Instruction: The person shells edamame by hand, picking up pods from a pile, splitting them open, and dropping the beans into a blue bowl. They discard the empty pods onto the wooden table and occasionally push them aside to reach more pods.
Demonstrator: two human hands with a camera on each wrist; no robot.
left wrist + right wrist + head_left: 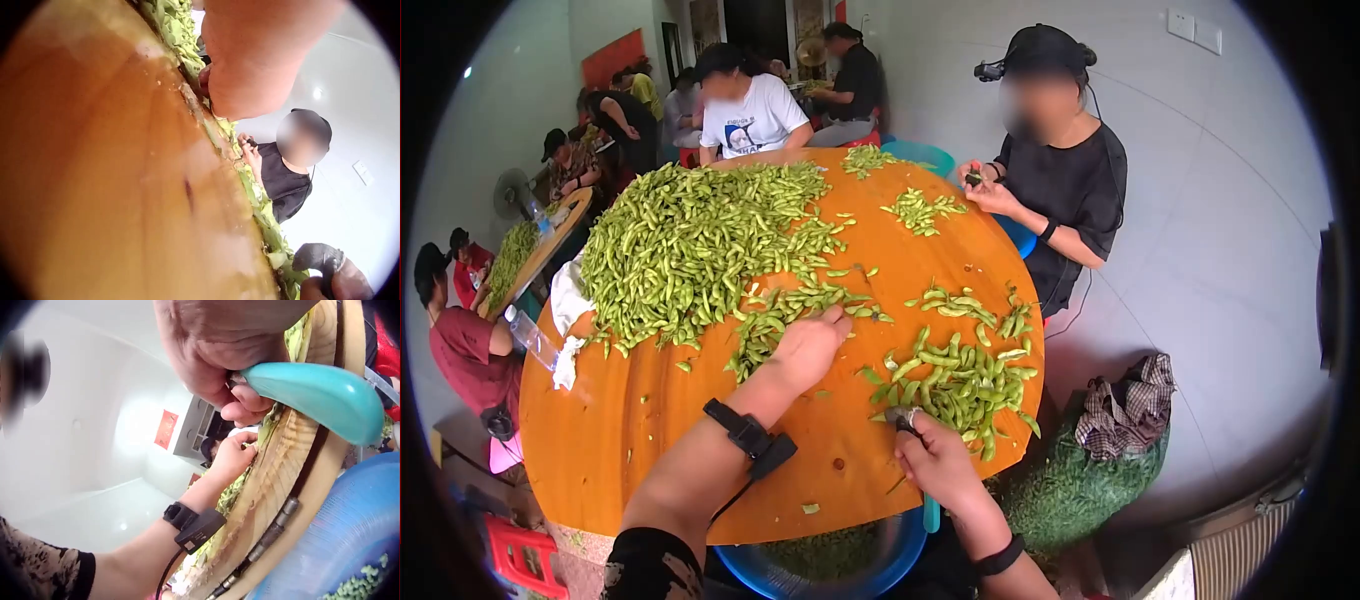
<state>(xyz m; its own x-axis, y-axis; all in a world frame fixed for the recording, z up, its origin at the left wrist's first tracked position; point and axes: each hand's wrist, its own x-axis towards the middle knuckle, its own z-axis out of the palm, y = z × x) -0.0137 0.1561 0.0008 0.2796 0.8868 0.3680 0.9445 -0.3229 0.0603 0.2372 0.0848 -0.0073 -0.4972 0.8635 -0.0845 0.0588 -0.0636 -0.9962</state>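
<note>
Reaching over the table, my left hand [812, 345] has its fingertips down among green soybean pods [765, 325] at the edge of the big heap; I cannot tell whether they pinch a pod. My right hand [940, 462] is curled round a tool with a turquoise handle [312, 394], whose working end is hidden. A dark cover [319, 256] sits on a digit of that hand. Just beyond it lies a looser pile of pods [960, 385]. In the right wrist view the left hand [234, 459] bends down toward the pods.
A large pod heap [690, 245] covers the far left of the round wooden table [840, 460]. Below its near edge stands a blue basin [750, 570] with shelled beans. A person [1060, 170] sits across at the right, near a full green sack [1090, 490].
</note>
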